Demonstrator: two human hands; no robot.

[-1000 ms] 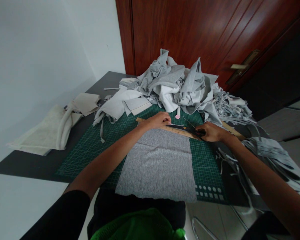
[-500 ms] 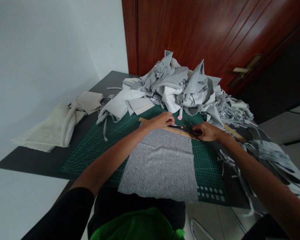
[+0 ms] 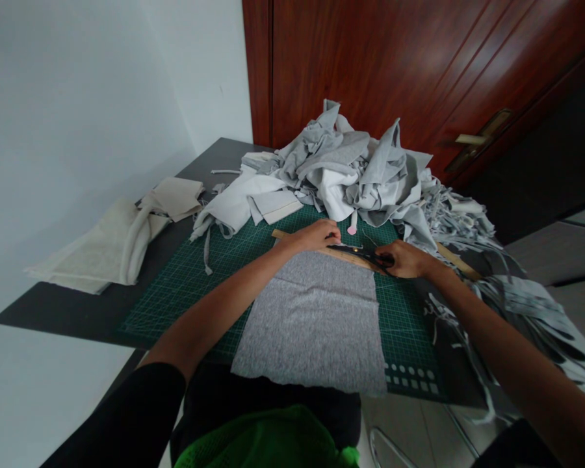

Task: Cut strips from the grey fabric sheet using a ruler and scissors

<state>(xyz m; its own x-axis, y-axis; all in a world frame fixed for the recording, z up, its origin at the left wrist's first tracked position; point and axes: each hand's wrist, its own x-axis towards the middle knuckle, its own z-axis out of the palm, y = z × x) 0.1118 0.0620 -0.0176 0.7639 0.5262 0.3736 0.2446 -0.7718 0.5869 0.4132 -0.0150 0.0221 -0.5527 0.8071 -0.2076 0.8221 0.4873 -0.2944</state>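
A piece of grey knit fabric [image 3: 312,312] lies on the green cutting mat [image 3: 404,325], its near edge hanging over the table's front. Across its far edge rests a wooden ruler [image 3: 280,234]. My right hand [image 3: 403,259] is closed around the handles of black scissors [image 3: 358,252], whose blades point left along the ruler. My left hand [image 3: 322,235] is closed in a pinch at the fabric's far edge, close to the scissor tips. A thin pale bit of cloth shows by its fingertips; the fingers partly hide it.
Behind the mat rises a heap of grey and white cloth [image 3: 341,162], against a red-brown door [image 3: 370,71]. Cream fabric pieces [image 3: 107,247] lie at the left. Cut strips [image 3: 458,214] and more cloth [image 3: 541,305] cover the right side. Another wooden strip [image 3: 458,261] lies beyond my right wrist.
Both hands keep nearly the same place by the ruler, with the scissors between them. The whole view has shifted very slightly.
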